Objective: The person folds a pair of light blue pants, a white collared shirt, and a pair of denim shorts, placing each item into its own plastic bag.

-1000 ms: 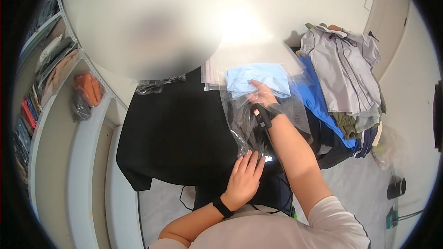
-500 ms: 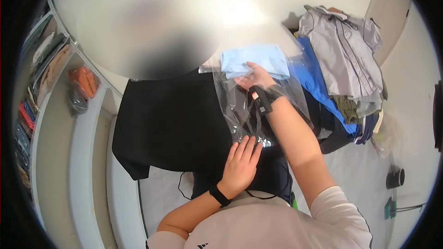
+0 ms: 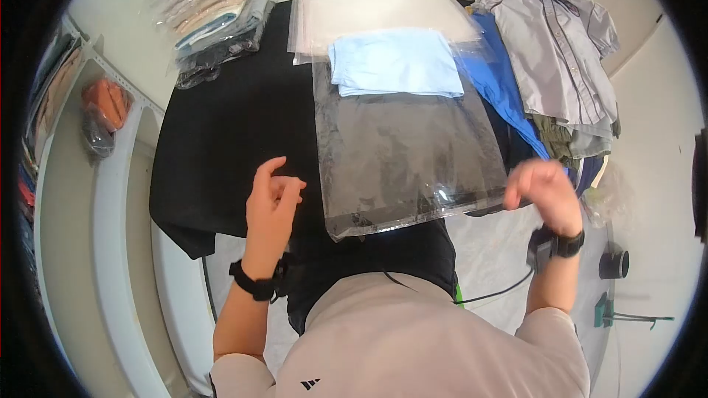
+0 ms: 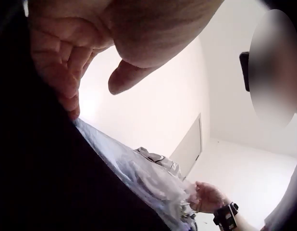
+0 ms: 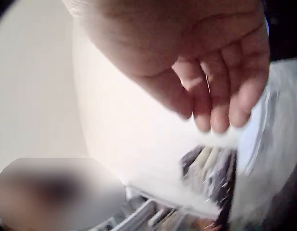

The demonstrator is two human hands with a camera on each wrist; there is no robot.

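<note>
A clear plastic bag [image 3: 413, 155] lies flat on the black-covered table [image 3: 228, 125], its near edge at the table's front. At the bag's far end is a folded light blue garment [image 3: 394, 63]. My left hand [image 3: 273, 203] hovers left of the bag's near corner, fingers loosely bent and nothing in them. Beyond the bag's near right corner is my right hand [image 3: 544, 188], slightly blurred, its fingers loosely curved. The right wrist view shows the right palm [image 5: 206, 53] without anything in it; in the left wrist view the left thumb [image 4: 124, 79] stands apart from the fingers.
Flat clear bags [image 3: 369, 11] are stacked at the back. Bagged folded clothes [image 3: 217, 11] form a pile at the back left. To the right lie a grey shirt [image 3: 549, 51] and a blue garment [image 3: 498, 81]. A shelf [image 3: 59, 140] with bagged clothes stands left.
My right hand has come away from the blue garment, back and to the right. My left hand has left the bag's near edge and moved left. The bag now lies flatter.
</note>
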